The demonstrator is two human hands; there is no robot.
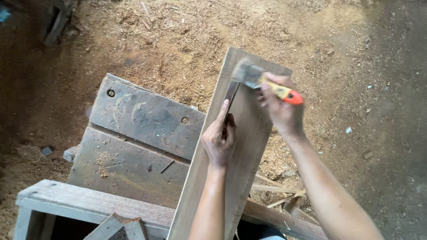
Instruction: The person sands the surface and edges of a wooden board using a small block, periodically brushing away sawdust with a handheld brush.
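Left hand [219, 138] is wrapped tight round a flat steel chisel [231, 94], index finger stretched along the blade; tip rests on the plank [242, 146] near its far end. Right hand [280, 106] is closed on a hammer [262, 81] with a yellow grip and red butt; the grey metal head is motion-blurred right at the chisel's top. Plank is long, pale, smooth-sawn, lying diagonally over the bench [133, 133]. Bench is dark, weathered thick boards, scratched, with two bolt holes and a seam between boards. A grey wooden frame [89, 200] sits at the near edge. Offcut sticks [280, 195] lie under the plank. Dirt floor [178, 40] is covered in sawdust and chips.
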